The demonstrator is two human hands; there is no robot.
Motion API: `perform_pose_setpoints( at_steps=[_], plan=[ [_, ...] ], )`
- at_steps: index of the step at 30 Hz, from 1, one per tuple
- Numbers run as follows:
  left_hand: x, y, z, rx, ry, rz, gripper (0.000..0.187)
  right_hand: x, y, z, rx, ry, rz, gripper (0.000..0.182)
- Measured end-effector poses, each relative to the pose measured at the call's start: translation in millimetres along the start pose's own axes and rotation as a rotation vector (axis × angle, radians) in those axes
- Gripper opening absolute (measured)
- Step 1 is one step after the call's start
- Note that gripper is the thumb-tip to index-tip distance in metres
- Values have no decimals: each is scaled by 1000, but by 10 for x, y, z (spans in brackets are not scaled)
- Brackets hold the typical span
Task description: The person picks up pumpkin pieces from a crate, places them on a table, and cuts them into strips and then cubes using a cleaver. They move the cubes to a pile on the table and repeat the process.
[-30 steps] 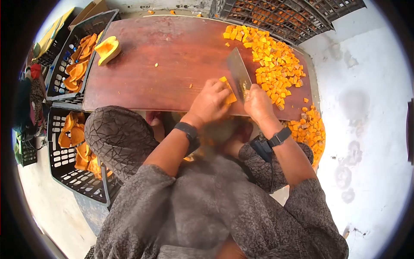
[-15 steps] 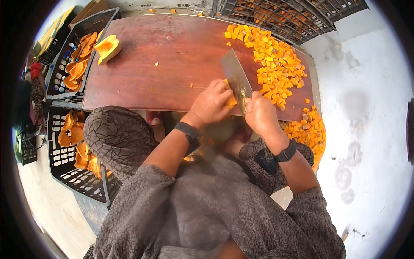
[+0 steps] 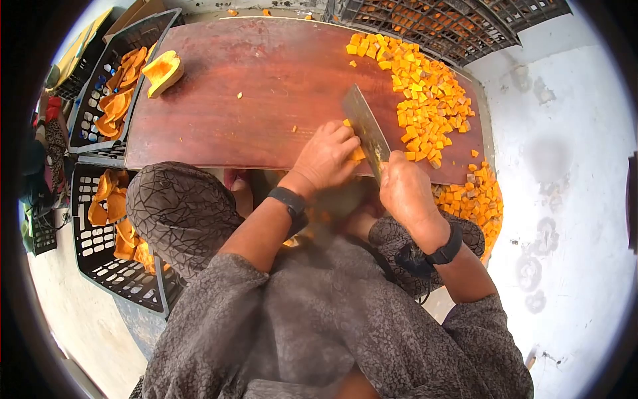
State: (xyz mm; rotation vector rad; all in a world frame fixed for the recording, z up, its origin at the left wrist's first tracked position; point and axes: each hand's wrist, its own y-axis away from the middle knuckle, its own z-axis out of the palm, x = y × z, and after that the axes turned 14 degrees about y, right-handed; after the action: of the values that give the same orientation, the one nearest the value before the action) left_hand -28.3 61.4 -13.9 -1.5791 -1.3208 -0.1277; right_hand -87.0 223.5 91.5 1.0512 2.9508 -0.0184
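Note:
My right hand is closed round the handle of a cleaver, whose broad blade slants up and to the left. Right beside the blade, my left hand presses on an orange pumpkin piece, mostly covered by the fingers. Both hands work at the near edge of a reddish-brown board. A heap of pumpkin cubes spreads over the board's right side. One larger pumpkin chunk with pale rind lies at the far left.
At the left stand a black crate and a nearer crate, both with pumpkin slices inside. More cubes are piled below the board's right edge. Dark crates stand behind the board. A white wall runs along the right.
The cleaver and my right hand have come slightly lower and nearer to me. My left hand stays almost in place on the pumpkin piece.

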Motion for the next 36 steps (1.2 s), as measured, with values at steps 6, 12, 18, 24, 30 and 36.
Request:
perform_pose_setpoints(
  at_steps=[6,12,18,24,30,36],
  plan=[
    [-19,0,-1,-13,24,4,22,-30,26,28,-61,42,57,15],
    [10,-9,-18,-13,30,-4,24,-10,55,-9,-90,31,78,15],
    [8,-2,-16,-6,32,-14,26,7,76,-79,-107,-2,66,16],
    [16,-16,-10,14,32,-11,25,34,113,-58,-62,74,40,8],
    [-8,-22,14,-25,37,-11,23,40,131,-17,-68,43,44,6],
    [5,-23,-6,-24,34,-27,25,19,10,-36,-155,28,47,13]
  ],
)
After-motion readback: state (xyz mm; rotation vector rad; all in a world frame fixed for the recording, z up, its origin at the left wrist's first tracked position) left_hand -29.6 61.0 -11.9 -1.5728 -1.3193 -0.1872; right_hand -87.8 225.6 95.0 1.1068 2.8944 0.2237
